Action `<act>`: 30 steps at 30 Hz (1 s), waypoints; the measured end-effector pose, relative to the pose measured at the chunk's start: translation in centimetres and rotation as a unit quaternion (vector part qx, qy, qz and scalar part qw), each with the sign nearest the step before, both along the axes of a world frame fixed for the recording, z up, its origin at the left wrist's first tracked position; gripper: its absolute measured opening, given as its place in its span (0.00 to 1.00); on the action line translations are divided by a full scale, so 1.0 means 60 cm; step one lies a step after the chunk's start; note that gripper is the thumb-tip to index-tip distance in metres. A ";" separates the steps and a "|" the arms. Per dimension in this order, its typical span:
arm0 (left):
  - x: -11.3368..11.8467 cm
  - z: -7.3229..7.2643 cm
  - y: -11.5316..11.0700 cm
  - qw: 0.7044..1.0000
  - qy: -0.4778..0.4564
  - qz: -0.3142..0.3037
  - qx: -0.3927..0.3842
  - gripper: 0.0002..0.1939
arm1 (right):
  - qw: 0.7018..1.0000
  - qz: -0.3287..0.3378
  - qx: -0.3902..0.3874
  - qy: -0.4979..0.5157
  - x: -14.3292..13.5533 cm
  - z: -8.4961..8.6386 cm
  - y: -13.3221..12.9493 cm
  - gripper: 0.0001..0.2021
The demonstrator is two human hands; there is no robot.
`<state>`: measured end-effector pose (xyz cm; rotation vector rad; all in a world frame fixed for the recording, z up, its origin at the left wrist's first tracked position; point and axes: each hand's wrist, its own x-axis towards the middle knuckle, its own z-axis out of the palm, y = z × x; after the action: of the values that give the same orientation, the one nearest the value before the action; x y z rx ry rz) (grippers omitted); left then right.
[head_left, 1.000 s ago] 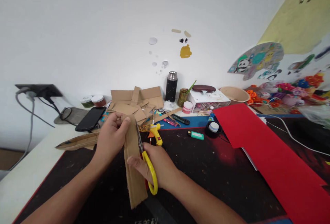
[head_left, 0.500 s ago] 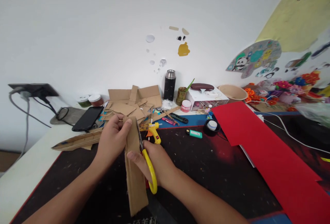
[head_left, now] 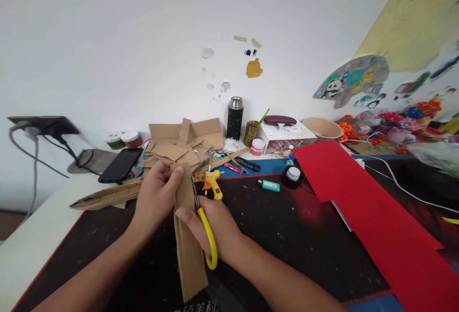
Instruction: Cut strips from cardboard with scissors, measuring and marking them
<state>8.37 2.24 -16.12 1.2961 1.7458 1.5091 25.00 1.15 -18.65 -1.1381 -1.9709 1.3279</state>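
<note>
My left hand (head_left: 159,190) pinches the upper end of a long cardboard strip (head_left: 191,259), thumb on its front face. The strip hangs down towards me, its lower end above the dark mat. In my right hand (head_left: 215,221) is a pair of scissors (head_left: 208,238) with yellow handles. Their blades point up along the strip's right edge, near its top. My right thumb lies across the front of the strip. How far the blades are apart cannot be made out. Just behind my hands lies a yellow glue gun (head_left: 213,183).
Cardboard scraps (head_left: 172,151) are piled against the wall beside a black thermos (head_left: 235,118). A phone (head_left: 120,164) and a folded cardboard piece (head_left: 107,195) lie left. To the right are a green utility item (head_left: 269,185), a black tape roll (head_left: 293,176) and red card (head_left: 358,206).
Both hands keep nearly the same place and grip on the cardboard strip and the scissors. The whole view has shifted very slightly.
</note>
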 end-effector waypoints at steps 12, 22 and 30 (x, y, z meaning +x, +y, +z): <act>-0.018 0.018 0.007 0.999 -0.041 0.028 -0.012 0.17 | 0.987 0.038 -0.076 0.136 0.005 -0.008 0.012 0.24; -0.021 0.033 0.006 0.999 -0.037 0.037 -0.002 0.18 | 0.976 0.104 -0.091 0.168 0.014 -0.007 0.016 0.34; -0.019 0.012 0.005 1.000 -0.012 0.011 -0.014 0.17 | 0.990 0.041 -0.062 0.120 0.007 0.005 0.012 0.32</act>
<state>7.25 2.55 -15.42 1.2433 1.7649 1.5010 25.44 1.89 -18.36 -0.9103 -1.7977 1.5696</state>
